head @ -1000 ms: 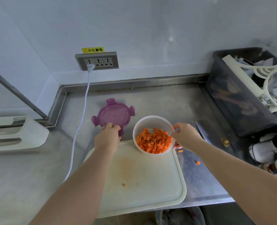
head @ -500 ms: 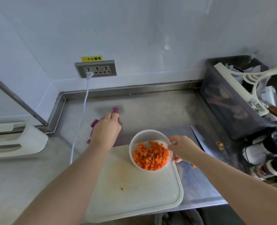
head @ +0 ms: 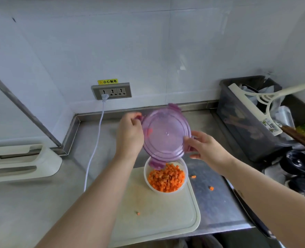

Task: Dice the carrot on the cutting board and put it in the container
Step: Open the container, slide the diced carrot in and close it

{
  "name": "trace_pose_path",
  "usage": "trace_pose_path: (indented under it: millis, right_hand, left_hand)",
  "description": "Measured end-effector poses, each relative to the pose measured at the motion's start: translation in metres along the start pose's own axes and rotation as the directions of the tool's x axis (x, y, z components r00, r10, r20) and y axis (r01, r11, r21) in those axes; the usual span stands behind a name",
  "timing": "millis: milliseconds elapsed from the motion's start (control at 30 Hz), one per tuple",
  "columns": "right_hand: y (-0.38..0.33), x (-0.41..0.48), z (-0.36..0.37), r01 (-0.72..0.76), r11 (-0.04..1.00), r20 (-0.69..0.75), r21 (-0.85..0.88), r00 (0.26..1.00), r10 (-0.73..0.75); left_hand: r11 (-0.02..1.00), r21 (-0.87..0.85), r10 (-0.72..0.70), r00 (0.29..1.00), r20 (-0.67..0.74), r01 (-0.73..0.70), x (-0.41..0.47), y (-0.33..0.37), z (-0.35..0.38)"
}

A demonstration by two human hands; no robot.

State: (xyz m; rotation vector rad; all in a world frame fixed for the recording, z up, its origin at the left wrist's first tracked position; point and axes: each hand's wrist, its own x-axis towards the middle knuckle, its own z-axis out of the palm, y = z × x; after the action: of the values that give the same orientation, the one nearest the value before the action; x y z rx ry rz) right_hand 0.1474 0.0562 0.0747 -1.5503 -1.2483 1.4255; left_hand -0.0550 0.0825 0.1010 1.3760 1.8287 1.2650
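— On the white plastic cutting board, what is the status of the dicing?
— Done, by my reading. No whole carrot is in view. Diced orange carrot fills the round clear plastic container, which stands at the board's far right corner.
— Residue?
— One stray carrot cube on the board; two more cubes on the stainless steel table, just right of the board. Not yet collected.
— Hands?
— Both hold a translucent purple round lid, tilted, above the container's far edge. Contact of lower tab with rim: cannot tell. Left hand: grip closed on the left rim. Right hand: grip pinching the right rim.
— Remaining?
— Judgement: gather the strays and seat the lid. Nearly complete.
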Motion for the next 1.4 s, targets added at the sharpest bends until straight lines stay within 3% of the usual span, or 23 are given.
trace_pose_path:
  millis: [67, 133, 300, 433, 567, 733, 800, 900, 1033, 1167, 1400]
  right_hand:
    - [0.013, 0.000, 0.001, -0.024, 1.000, -0.025, -0.016, 0.999, 0.024]
    - [0.031, 0.001, 0.004, -0.079, 0.996, -0.067, -0.043, 0.995, 0.076]
    - [0.068, 0.011, 0.015, -0.162, 0.963, -0.156, -0.214, 0.979, 0.130]
    - [0.080, 0.014, 0.022, -0.168, 0.923, -0.195, -0.345, 0.975, 0.105]
    - [0.084, 0.015, 0.021, -0.244, 0.946, -0.152, -0.214, 0.965, 0.214]
    - [0.085, 0.014, 0.022, -0.282, 0.943, -0.106, -0.177, 0.958, 0.266]
    - [0.084, 0.012, 0.021, -0.279, 0.924, -0.161, -0.261, 0.957, 0.243]
    - [0.085, 0.004, 0.022, -0.253, 0.868, -0.344, -0.427, 0.933, 0.102]
    - [0.089, -0.007, 0.036, -0.188, 0.875, -0.390, -0.447, 0.921, -0.002]
    - [0.090, -0.001, 0.033, -0.240, 0.884, -0.392, -0.401, 0.917, 0.071]
    - [0.096, 0.016, 0.024, -0.327, 0.910, -0.277, -0.256, 0.926, 0.255]
  left_hand:
    - [0.980, -0.041, -0.191, 0.979, 0.077, 0.195, -0.011, -0.025, 0.011]
    - [0.954, -0.046, -0.290, 0.948, 0.130, 0.298, -0.022, -0.052, 0.019]
    - [0.930, 0.137, -0.363, 0.909, 0.203, 0.341, -0.044, -0.093, 0.026]
    - [0.898, 0.074, -0.438, 0.865, 0.245, 0.434, -0.052, -0.111, 0.028]
    - [0.868, 0.038, -0.486, 0.833, 0.265, 0.495, -0.050, -0.135, 0.034]
    - [0.822, -0.028, -0.531, 0.783, 0.323, 0.569, -0.050, -0.135, 0.030]
    - [0.844, 0.013, -0.515, 0.803, 0.298, 0.537, -0.051, -0.128, 0.027]
    - [0.910, 0.182, -0.404, 0.898, 0.176, 0.374, -0.055, -0.124, 0.022]
    - [0.923, 0.338, -0.235, 0.964, 0.124, 0.182, -0.064, -0.114, 0.025]
    - [0.874, 0.476, -0.190, 0.969, 0.157, 0.094, -0.068, -0.108, 0.028]
    - [0.871, 0.486, -0.207, 0.949, 0.239, 0.068, -0.059, -0.109, 0.025]
